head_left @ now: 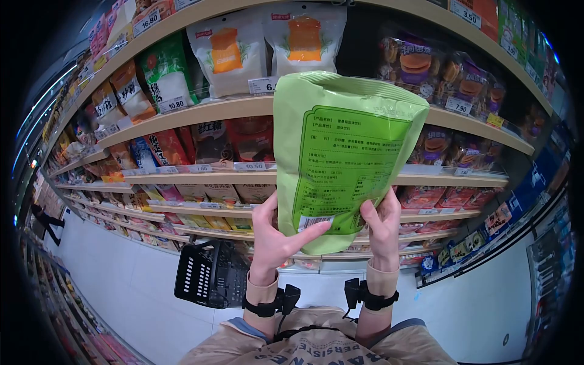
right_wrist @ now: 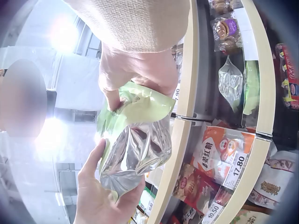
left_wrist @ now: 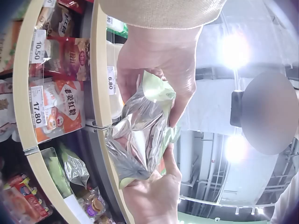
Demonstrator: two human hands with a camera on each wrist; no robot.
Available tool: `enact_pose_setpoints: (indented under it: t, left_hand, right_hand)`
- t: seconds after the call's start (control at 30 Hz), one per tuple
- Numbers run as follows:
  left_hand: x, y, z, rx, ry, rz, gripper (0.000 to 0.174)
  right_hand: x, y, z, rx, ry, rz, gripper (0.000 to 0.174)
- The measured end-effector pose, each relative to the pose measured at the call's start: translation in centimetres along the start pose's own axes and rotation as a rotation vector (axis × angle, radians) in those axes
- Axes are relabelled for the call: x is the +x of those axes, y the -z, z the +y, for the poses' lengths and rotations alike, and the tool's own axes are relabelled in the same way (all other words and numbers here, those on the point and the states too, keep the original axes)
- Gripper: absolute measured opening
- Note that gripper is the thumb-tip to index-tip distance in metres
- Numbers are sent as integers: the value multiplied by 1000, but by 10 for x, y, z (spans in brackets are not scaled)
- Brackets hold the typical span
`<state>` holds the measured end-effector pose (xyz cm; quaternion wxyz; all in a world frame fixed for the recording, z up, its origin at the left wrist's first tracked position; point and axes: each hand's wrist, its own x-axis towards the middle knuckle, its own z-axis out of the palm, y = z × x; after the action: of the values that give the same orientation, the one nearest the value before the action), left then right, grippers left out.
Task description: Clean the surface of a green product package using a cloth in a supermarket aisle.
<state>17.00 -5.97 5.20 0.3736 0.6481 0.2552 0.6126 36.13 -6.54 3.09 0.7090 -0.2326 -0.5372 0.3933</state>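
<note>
A light green stand-up pouch (head_left: 350, 164) is held upright in front of the shelves, its darker green panel of printed text and a barcode facing me. My left hand (head_left: 274, 240) grips the lower left side, the thumb lying across the front by the barcode. On the lower right side my right hand (head_left: 383, 226) holds it, thumb pressed on the printed panel. Most of the other fingers are hidden behind the pouch in the head view. The left wrist view shows the silvery base of the pouch (left_wrist: 140, 140) between both hands.
Shelves carry white bags (head_left: 228, 55), a green bag (head_left: 167, 73) and packs of round buns (head_left: 413, 64), with price tags along the edges. A black shopping basket (head_left: 213, 277) stands on the pale floor at lower left. Another person's legs (head_left: 48, 225) show far left.
</note>
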Motion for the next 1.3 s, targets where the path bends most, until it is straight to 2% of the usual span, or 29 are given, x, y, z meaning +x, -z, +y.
enact_pose_setpoints:
  t: [0.3,0.5,0.73,1.03,1.3]
  left_hand:
    - [-1,-1,1,46,-28,58,43]
    - [-2,-11,6,284,-104,112,45]
    - [-1,-7,0,269,-86,120,44]
    - [3,-9,-3,141,-40,85,42]
    - [5,2,-10,-304,202,2,43]
  right_hand:
    - [3,-7,4,-14,-24,13,51]
    - [10,-11,13,114,-34,64,48]
    - [14,-12,17,120,-33,36,47]
    - [12,-11,8,54,-10,104,46]
    - [3,-16,-17,-243,-43,114,48]
